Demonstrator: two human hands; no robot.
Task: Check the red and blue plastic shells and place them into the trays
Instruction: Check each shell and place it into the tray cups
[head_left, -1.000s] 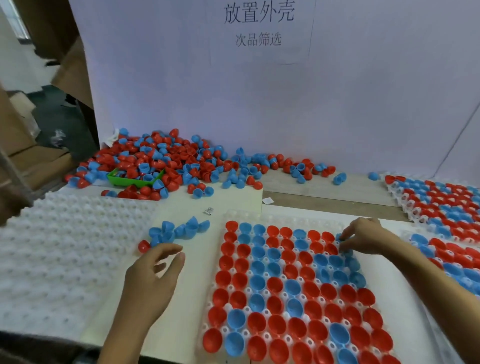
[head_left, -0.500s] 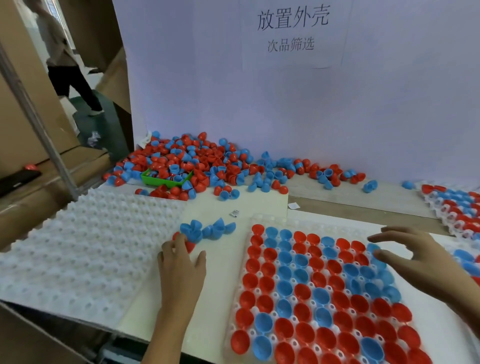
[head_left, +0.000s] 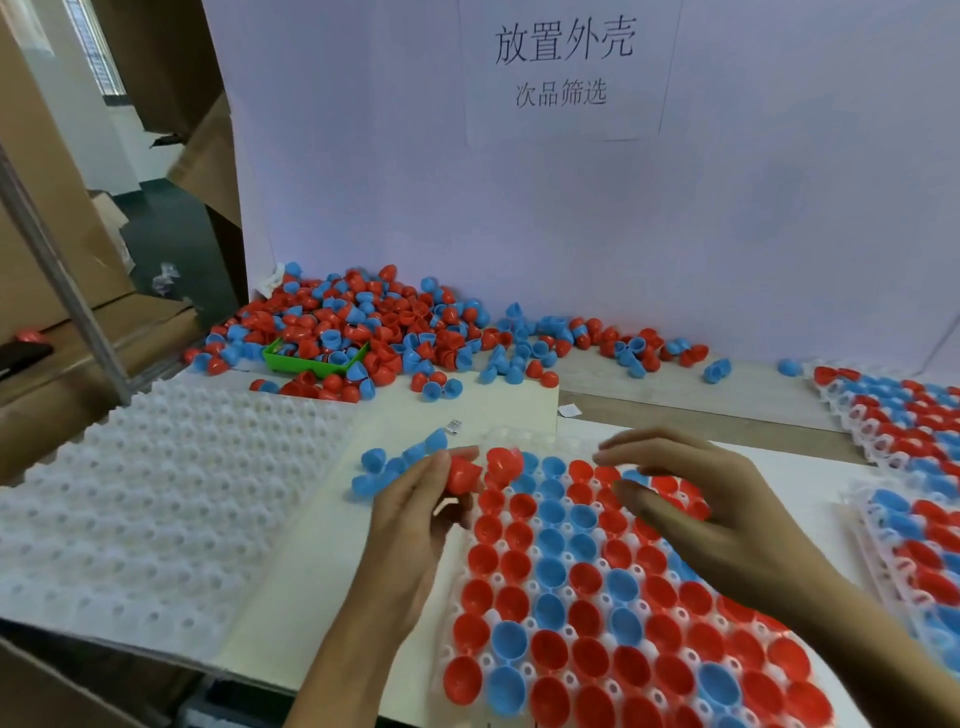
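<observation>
My left hand (head_left: 415, 514) pinches a red shell (head_left: 464, 475) just off the near tray's top left corner. That clear tray (head_left: 511, 432) is packed with red and blue shells, cups facing up. My right hand (head_left: 701, 514) hovers over the tray's upper rows with fingers spread and straight, holding nothing. Several loose blue shells (head_left: 395, 462) lie on the white board just left of the tray. A big heap of red and blue shells (head_left: 363, 327) lies against the back wall.
An unfilled white dimpled tray (head_left: 156, 499) covers the left of the table. A green bin (head_left: 311, 361) sits in the heap. Filled trays (head_left: 904, 415) stand at the right and a stack (head_left: 914, 540) lies nearer. Cardboard boxes (head_left: 47, 218) stand at far left.
My left hand reached the loose shells, picked up the red one and lifted it toward the tray. My right hand left the tray's top right corner and moved left, fingers spread.
</observation>
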